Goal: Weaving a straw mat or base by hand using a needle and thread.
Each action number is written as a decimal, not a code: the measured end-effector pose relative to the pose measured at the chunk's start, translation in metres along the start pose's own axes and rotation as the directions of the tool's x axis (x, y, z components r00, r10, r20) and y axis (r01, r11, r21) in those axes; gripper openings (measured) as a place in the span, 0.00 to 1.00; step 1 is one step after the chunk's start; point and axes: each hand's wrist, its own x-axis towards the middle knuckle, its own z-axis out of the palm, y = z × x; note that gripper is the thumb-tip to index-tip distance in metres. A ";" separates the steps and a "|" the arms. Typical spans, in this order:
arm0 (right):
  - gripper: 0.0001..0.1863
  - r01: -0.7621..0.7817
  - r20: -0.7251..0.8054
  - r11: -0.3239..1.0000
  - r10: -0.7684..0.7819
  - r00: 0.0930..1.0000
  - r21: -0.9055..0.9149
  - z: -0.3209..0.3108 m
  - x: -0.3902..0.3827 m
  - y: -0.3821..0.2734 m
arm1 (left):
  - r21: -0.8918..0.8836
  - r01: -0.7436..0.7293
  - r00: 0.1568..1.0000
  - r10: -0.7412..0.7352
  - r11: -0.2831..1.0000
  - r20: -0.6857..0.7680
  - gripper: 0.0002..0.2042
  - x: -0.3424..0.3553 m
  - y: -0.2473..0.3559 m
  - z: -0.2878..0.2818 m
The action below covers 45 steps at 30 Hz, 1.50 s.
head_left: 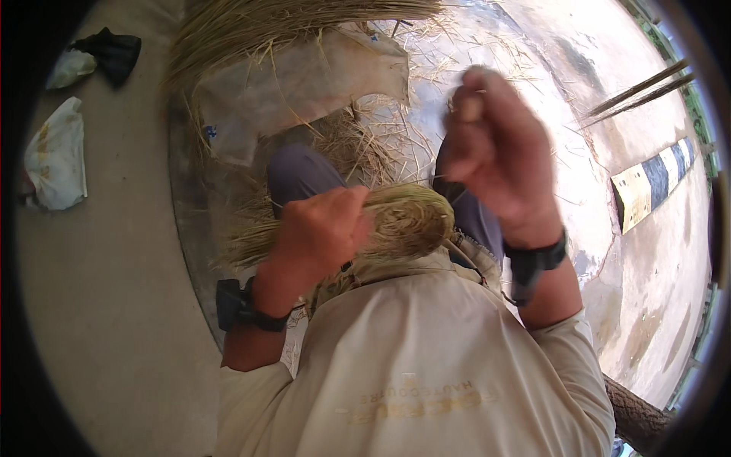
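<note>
In my lap lies a piece of straw coilwork (415,221), its stalks wound in a tight oval spiral with loose ends trailing off to the left. My left hand (324,228) is closed around the straw at the coil's left side. My right hand (502,148) is lifted to the right, apart from the coil and above my right knee. Its fingers are curled and pinched together but blurred by motion. Whatever they hold, if anything, is too small to make out. Both wrists wear dark bands.
A large bundle of long dry straw (304,27) lies ahead, beside a translucent plastic sheet (304,87). Loose straw (362,145) litters the ground between my knees. White (59,156) and black bags (114,57) sit at left. A striped curb block (651,186) stands at right.
</note>
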 end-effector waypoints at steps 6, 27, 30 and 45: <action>0.16 0.326 0.031 0.937 -0.325 0.945 -0.123 -0.115 -0.033 -0.140 | 0.095 0.180 0.984 -0.180 0.979 -0.007 0.14 -0.037 -0.040 -0.055; 0.19 -0.157 0.085 0.397 0.527 0.845 -0.904 -0.111 -0.043 0.021 | -0.228 0.110 0.991 -0.089 0.967 0.102 0.20 0.005 0.000 -0.024; 0.21 -0.235 0.060 0.458 0.542 0.838 -0.858 -0.121 -0.045 0.007 | -0.244 0.087 0.993 -0.066 0.966 0.094 0.21 0.000 -0.005 -0.015; 0.22 0.128 0.177 0.197 0.261 0.949 -0.972 -0.042 -0.021 0.037 | -0.181 0.070 0.983 -0.037 0.981 0.177 0.17 -0.009 -0.003 -0.012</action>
